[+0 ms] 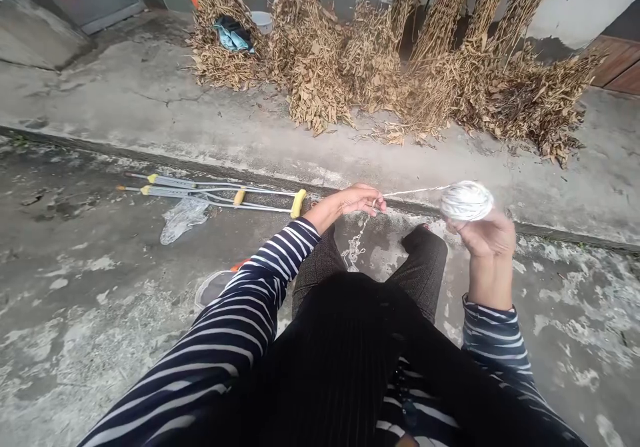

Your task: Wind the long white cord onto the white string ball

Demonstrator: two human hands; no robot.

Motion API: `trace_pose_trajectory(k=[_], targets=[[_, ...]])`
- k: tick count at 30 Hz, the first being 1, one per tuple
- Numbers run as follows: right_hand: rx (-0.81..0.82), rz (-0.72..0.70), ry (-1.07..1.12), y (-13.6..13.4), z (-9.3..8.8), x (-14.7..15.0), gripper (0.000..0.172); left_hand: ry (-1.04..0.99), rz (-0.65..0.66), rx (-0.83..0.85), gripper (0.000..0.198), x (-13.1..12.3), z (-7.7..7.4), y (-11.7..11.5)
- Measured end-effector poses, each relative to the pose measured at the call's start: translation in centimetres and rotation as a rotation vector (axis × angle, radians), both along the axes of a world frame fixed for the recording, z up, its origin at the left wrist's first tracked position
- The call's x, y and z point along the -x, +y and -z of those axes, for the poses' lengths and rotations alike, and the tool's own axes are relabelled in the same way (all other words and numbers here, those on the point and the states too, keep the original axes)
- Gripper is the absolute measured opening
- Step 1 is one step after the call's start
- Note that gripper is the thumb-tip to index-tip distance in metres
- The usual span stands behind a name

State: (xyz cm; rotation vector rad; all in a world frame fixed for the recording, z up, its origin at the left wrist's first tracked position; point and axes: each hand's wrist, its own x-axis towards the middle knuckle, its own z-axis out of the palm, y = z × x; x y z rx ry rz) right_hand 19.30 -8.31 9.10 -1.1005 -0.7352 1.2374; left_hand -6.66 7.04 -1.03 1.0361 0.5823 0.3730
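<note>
My right hand [487,235] grips a ball of white yarn [467,201] from below, raised to the right of my knees. A strand of yarn [416,190] runs nearly straight from the ball across to my left hand [361,200]. The fingers of my left hand are curled around that strand. Below it, a loose, tangled length of yarn [354,250] hangs down between my legs toward the ground. The right hand is slightly blurred.
A pair of crutches [225,194] lies on the concrete at left, beside a crumpled clear plastic bag [184,219]. A raised concrete step [150,110] crosses ahead. Bundles of dried plants [320,67] lean on the wall, with a blue and black cloth [233,34] among them.
</note>
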Motion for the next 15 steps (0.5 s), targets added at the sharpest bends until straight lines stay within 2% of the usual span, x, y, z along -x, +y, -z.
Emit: trace_pose_trajectory(k=[5,8,11,15], targets=[[-0.119,0.149,-0.069,-0.5,-3.0,-0.6,0.048,0.012,-0.052,0.021,0.021,1.0,1.9,1.2],[-0.193,0.24,-0.12,-0.9,-4.8,-0.9,0.044,0.025,-0.092,0.013,0.021,1.6,2.2,2.1],[-0.297,0.308,-0.157,-1.6,-6.8,-1.0,0.042,0.012,-0.099,-0.03,0.02,1.8,1.4,3.4],[-0.346,0.452,-0.141,-3.4,-9.2,-1.2,0.055,-0.026,-0.094,-0.102,0.02,1.0,-1.3,5.4]])
